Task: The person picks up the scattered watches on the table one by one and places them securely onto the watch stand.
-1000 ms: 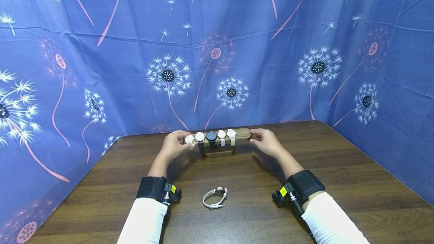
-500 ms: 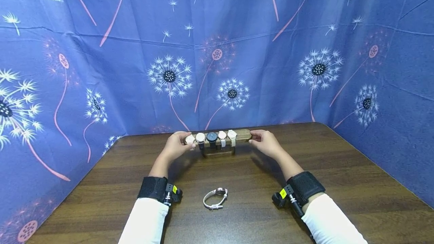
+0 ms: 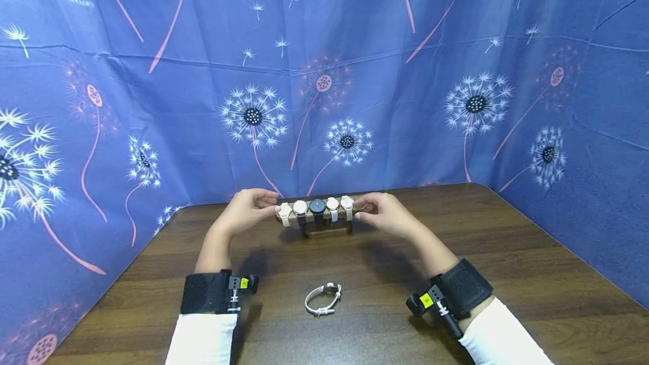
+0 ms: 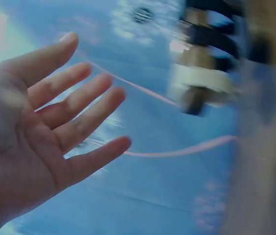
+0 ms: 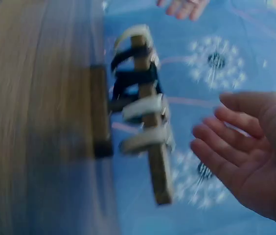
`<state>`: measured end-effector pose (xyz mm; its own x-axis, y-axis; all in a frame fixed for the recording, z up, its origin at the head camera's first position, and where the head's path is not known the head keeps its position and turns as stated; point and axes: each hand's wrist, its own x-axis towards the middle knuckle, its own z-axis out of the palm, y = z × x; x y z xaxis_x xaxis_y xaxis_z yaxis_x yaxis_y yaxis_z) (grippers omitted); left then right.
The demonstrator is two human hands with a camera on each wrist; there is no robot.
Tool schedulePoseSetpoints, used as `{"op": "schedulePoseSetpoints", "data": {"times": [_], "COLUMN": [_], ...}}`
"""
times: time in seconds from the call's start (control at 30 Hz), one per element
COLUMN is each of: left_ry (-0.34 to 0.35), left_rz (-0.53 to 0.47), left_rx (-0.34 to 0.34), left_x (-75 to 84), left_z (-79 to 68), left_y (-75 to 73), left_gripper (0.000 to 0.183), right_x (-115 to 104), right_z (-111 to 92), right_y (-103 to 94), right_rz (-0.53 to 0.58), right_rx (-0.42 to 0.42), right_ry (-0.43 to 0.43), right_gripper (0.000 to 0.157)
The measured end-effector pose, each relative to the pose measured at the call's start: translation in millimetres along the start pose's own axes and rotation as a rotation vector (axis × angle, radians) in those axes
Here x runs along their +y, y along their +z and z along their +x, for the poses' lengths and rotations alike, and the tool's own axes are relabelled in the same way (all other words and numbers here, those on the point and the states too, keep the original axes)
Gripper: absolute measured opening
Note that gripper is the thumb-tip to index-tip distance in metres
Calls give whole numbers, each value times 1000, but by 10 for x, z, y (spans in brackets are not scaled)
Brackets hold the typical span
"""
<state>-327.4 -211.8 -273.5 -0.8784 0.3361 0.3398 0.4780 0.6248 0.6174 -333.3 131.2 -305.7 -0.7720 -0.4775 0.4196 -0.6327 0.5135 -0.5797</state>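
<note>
A wooden watch stand (image 3: 328,230) stands at the back of the table. Several wristwatches are strapped along its bar, with a black one (image 3: 318,206) in the middle, a cream one (image 3: 285,214) at the left end and another light one (image 3: 347,203) toward the right. My left hand (image 3: 245,210) is beside the stand's left end, fingers spread and apart from the bar (image 4: 195,103) in the left wrist view. Fingers loosely bent, my right hand (image 3: 387,216) hovers by the bar's bare right end; the right wrist view shows a gap between that palm (image 5: 255,147) and the wood.
A white-strapped wristwatch (image 3: 330,288) lies on the brown wooden table (image 3: 375,320) between the forearms. Behind the table's back edge hangs a blue curtain (image 3: 395,145) printed with dandelions.
Both hands have let go of the stand's ends. The left hand has moved off to the left, uncovering the end watch; the right has shifted slightly left. The stand remains in place.
</note>
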Motion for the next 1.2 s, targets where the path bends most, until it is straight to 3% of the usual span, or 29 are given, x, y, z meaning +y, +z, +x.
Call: {"op": "schedulePoseSetpoints", "data": {"times": [0.1,0.23,0.43,0.6,0.83,1.03,1.2], "left_ry": [72,99,145,192,193,188,219], "left_rz": [-13,-23,-89,-136,-135,-132,-130], "left_rx": [-24,-33,-124,-163,-188,-210,-214], "left_x": [199,398,577,667,701,690,701], "left_z": [-84,-137,-166,-197,-176,-166,-168], "left_y": [-74,-65,29,34,45,86,105], "left_gripper": [30,26,28,28,27,28,26], "right_x": [-143,-272,-383,-451,-455,-438,-451], "right_z": [-21,-78,-144,-130,-125,-116,-87], "right_y": [73,230,539,729,780,710,539], "right_rz": [1,12,19,-51,-156,-173,-149], "right_rx": [-174,-407,-621,-604,-547,-492,-388], "right_ry": [-100,-135,-149,-198,-241,-286,-308], "right_gripper": [21,26,37,27,13,13,12]}}
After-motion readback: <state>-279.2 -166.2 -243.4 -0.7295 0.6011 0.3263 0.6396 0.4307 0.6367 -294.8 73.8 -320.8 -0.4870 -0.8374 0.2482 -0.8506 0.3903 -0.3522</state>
